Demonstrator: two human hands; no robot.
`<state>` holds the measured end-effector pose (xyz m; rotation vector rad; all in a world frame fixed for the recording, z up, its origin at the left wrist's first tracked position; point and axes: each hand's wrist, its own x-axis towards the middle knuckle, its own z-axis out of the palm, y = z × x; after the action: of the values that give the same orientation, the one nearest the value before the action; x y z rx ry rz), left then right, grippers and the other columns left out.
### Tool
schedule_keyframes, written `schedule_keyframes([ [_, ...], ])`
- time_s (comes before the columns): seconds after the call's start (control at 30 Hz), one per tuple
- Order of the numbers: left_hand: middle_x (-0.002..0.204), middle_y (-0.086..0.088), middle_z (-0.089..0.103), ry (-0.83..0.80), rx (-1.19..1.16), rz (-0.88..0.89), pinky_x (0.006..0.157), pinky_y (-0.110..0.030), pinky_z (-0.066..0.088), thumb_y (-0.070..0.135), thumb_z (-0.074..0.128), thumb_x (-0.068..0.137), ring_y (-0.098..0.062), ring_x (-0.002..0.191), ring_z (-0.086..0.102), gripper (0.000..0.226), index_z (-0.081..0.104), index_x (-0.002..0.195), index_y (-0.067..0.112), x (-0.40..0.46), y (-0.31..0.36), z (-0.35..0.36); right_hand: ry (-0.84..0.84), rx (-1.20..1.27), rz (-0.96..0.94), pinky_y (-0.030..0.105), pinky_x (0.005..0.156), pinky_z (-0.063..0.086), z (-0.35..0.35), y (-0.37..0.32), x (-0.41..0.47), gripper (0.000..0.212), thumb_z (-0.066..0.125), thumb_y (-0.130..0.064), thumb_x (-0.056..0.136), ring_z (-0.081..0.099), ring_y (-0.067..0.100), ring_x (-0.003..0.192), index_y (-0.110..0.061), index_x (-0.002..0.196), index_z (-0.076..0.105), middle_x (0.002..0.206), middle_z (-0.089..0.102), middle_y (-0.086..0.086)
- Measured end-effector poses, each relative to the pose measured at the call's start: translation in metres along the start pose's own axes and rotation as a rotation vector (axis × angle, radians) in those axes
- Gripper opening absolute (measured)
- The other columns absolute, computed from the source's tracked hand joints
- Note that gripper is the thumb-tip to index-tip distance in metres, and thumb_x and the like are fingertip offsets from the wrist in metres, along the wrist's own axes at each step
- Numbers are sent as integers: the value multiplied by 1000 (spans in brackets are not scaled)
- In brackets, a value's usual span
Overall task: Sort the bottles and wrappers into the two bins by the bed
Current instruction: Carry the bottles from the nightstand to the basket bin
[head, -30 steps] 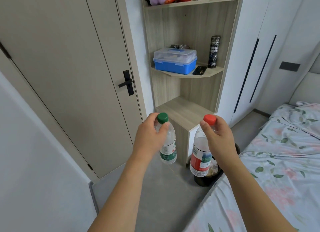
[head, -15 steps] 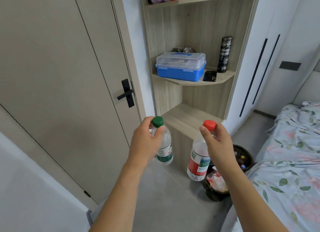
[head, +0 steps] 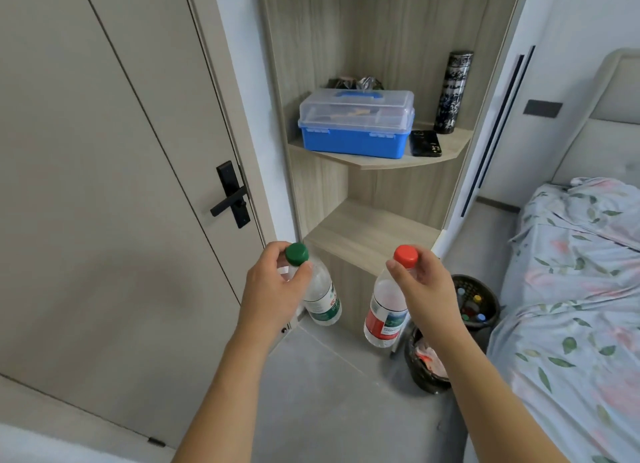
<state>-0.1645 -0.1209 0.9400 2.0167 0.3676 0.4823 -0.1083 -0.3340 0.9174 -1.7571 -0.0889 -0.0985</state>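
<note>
The bed fills your right side, and the 2 bins sit on the floor between it and the wooden corner shelf. The far bin already holds bottles, judging by the coloured caps showing inside; the near bin holds crumpled wrappers, and your right forearm hides part of its rim.

Your left hand pinches the green-capped bottle at its neck, just under the cap, so the body hangs free above the floor near the door frame, well apart from both bins. Your right hand grips the red-capped bottle the same way, hanging just left of the near bin.

The main risk, as I judge it, is a wrong drop: the red-capped bottle hangs closest to the wrapper bin, so letting go early would land it there. You need to carry both bottles past it to the far bin. Hung from the neck, each bottle can swing, so a quick reach could knock one against the shelf edge or a bin rim. The 2 bins also stand close together, so a loose toss could bounce off the shared side and roll onto the floor.
</note>
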Motion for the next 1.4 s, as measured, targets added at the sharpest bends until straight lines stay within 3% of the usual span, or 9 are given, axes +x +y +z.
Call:
schedule_keyframes([
  [0.2, 98, 16, 65, -135, 2, 10, 87, -34, 54, 29, 67, 84, 0, 100, 59, 17, 58, 97, 35, 34, -3, 40, 125, -47, 27, 23, 84, 46, -21, 18, 32, 19, 68, -29, 88, 59, 1, 96, -31, 104, 59, 97, 64, -17],
  [0.33, 100, 22, 64, -249, 5, 45, 79, -17, 47, 32, 68, 86, 11, 98, 56, 17, 58, 100, 37, 65, 11, 84, 200, -47, 70, 19, 78, 42, -45, 32, 64, 19, 68, -27, 88, 57, -2, 95, -29, 104, 59, 96, 62, -18],
  [0.5, 101, 21, 64, -326, 56, 80, 74, -9, 39, 28, 66, 88, 1, 104, 57, 16, 58, 101, 34, 115, 35, 149, 255, -81, 96, 28, 86, 43, -82, 51, 126, 27, 68, -28, 88, 59, 10, 100, -22, 114, 61, 105, 65, -9],
  [0.67, 99, 19, 62, -391, 106, 138, 74, -21, 44, 31, 66, 87, -1, 101, 57, 14, 56, 95, 35, 159, 68, 213, 345, -151, 80, 33, 90, 45, -123, 77, 184, 26, 69, -35, 84, 56, 10, 103, -31, 108, 62, 110, 63, -8],
  [0.77, 96, 19, 61, -455, 156, 191, 68, -18, 42, 29, 67, 84, 1, 97, 56, 16, 54, 94, 34, 178, 81, 252, 434, -166, 119, 30, 93, 41, -147, 88, 206, 25, 70, -30, 84, 52, 8, 105, -30, 108, 62, 114, 57, -5],
  [0.9, 95, 18, 63, -575, 171, 216, 71, -21, 43, 29, 66, 82, 3, 98, 57, 16, 53, 90, 35, 204, 85, 307, 586, -182, 183, 28, 91, 35, -178, 105, 228, 23, 69, -27, 85, 48, 12, 105, -28, 108, 63, 109, 51, -4],
  [1.1, 91, 16, 63, -770, 188, 341, 75, -27, 50, 29, 62, 85, -4, 93, 59, 11, 54, 92, 32, 246, 101, 396, 722, -202, 278, 34, 95, 41, -210, 137, 270, 27, 67, -32, 86, 52, 13, 107, -30, 112, 62, 114, 56, -5],
  [1.2, 92, 15, 63, -832, 187, 377, 76, -31, 51, 31, 60, 85, -6, 92, 59, 11, 53, 94, 32, 272, 109, 434, 744, -225, 315, 31, 90, 42, -220, 143, 296, 25, 67, -31, 86, 54, 12, 105, -30, 110, 62, 113, 58, -6],
  [1.4, 89, 14, 61, -902, 196, 361, 64, -25, 43, 30, 61, 85, -8, 82, 57, 13, 51, 92, 34, 305, 112, 508, 752, -234, 347, 33, 90, 47, -248, 171, 338, 23, 68, -29, 85, 56, 8, 104, -30, 107, 64, 110, 61, -10],
])
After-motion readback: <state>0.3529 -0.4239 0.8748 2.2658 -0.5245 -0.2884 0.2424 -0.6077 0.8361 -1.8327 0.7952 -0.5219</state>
